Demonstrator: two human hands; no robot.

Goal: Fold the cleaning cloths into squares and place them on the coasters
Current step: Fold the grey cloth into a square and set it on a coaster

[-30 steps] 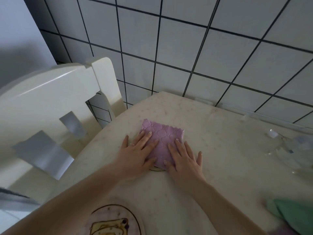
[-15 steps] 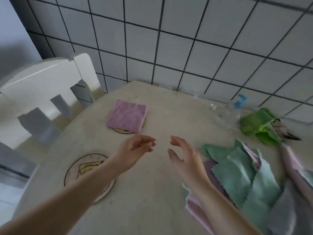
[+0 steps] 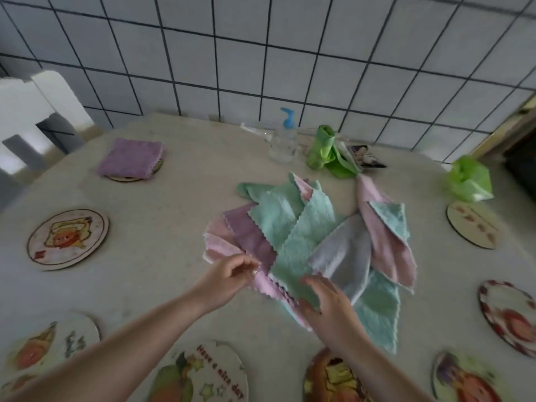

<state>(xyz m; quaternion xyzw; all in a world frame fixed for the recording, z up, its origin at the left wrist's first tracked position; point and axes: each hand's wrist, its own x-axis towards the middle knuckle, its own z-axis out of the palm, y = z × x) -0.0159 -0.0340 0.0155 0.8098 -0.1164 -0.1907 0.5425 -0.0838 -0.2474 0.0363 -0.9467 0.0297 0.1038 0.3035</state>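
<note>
**Hands reach the cloth pile for the next piece**

Both hands are at the near edge of the pile (image 3: 310, 242), which lies loose in the middle of the worktop (image 3: 174, 221). Left hand (image 3: 229, 274) has its fingers curled and its fingertips drawn together at the pink cloth (image 3: 220, 245), at about 8 o'clock of the heap; it looks like a pinch on that edge, though blur keeps me from being sure. Right hand (image 3: 327, 300) is spread wide, fingers relaxed, lying against the near corner of a mint cloth (image 3: 293, 268) at about 6 o'clock and gripping nothing. That split suggests one hand lifts a single cloth while the other holds back the overlapping ones.

One purple cloth (image 3: 130, 158) is already folded square and sits on a coaster (image 3: 127, 177) at 10 o'clock, well apart from the pile. Bare coasters ring the heap, for example the left coaster (image 3: 68, 239) at 9 o'clock and the right coaster (image 3: 471, 224) at 3 o'clock, so each folded cloth has a short trip to make.

Beyond the pile, at 12 o'clock near the tiled wall (image 3: 290, 53), stand a clear pump bottle (image 3: 284, 140) and a green bag (image 3: 327, 152), out of the working area.
</note>
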